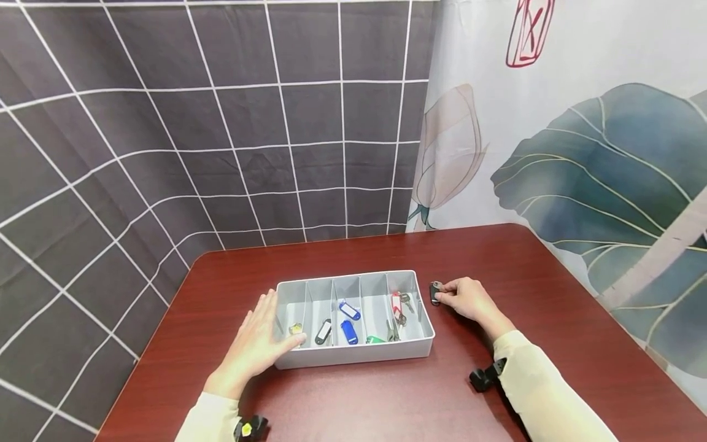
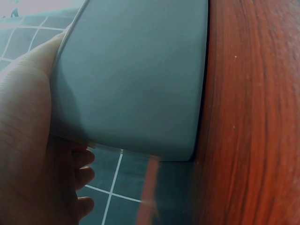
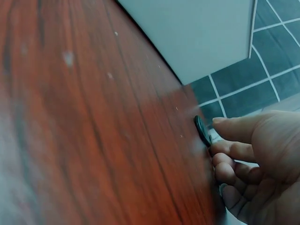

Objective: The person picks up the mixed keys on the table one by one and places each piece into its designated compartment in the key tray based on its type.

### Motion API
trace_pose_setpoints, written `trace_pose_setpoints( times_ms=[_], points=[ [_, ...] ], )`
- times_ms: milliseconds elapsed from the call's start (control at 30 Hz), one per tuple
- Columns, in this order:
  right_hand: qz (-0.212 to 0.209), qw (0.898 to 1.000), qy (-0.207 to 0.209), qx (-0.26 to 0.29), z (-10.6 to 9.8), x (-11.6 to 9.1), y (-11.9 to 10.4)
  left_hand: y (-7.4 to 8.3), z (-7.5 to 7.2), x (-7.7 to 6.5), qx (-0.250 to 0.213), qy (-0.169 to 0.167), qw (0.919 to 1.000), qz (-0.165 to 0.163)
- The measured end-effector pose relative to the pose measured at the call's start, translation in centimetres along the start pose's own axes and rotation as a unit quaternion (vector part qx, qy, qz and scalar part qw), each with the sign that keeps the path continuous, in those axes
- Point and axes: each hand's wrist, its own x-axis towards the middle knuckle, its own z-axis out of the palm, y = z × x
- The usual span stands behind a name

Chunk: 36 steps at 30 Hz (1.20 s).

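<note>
A grey divided tray (image 1: 353, 354) sits on the table, with key tags inside. My left hand (image 1: 256, 334) rests against its left end, fingers straight along the outside and thumb over the front corner. In the left wrist view that hand (image 2: 26, 112) lies close along the tray's wall (image 2: 131, 70). To the right of the tray, my right hand (image 1: 466, 298) pinches the near side of a black key tag (image 1: 434, 293) with thumb and fingers. The right wrist view shows the black tag (image 3: 201, 129) low at the tabletop, beside the thumb tip; the other fingers are curled.
Inside the tray lie a yellow tag (image 1: 296, 329), a black tag (image 1: 323, 332), two blue tags (image 1: 349, 332), a green tag (image 1: 374, 339), and red tags (image 1: 396, 303) with keys. Dividers split the tray into several compartments. Curtains (image 1: 309, 116) hang behind the red-brown table (image 1: 375, 399).
</note>
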Motion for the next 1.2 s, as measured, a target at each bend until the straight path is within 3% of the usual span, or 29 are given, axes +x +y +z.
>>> trace_pose_setpoints(
  times_ms=[133, 400, 667, 1200],
  points=[
    [0.002, 1.0, 0.012, -0.002, 0.6, 0.1, -0.2, 0.0, 0.0, 0.0, -0.001, -0.003, 1.0, -0.001],
    [0.053, 0.998, 0.017, -0.02, 1.3, 0.3, -0.9, -0.2, 0.0, -0.1, -0.002, -0.005, 1.0, -0.001],
    [0.051, 0.998, 0.019, -0.037, 1.5, 0.5, -1.2, -0.1, 0.0, -0.1, -0.003, -0.002, 1.0, 0.001],
    [0.047, 0.999, 0.02, -0.018, 1.0, 0.4, -0.6, -0.1, 0.0, -0.1, 0.0, -0.005, 1.0, -0.002]
  ],
)
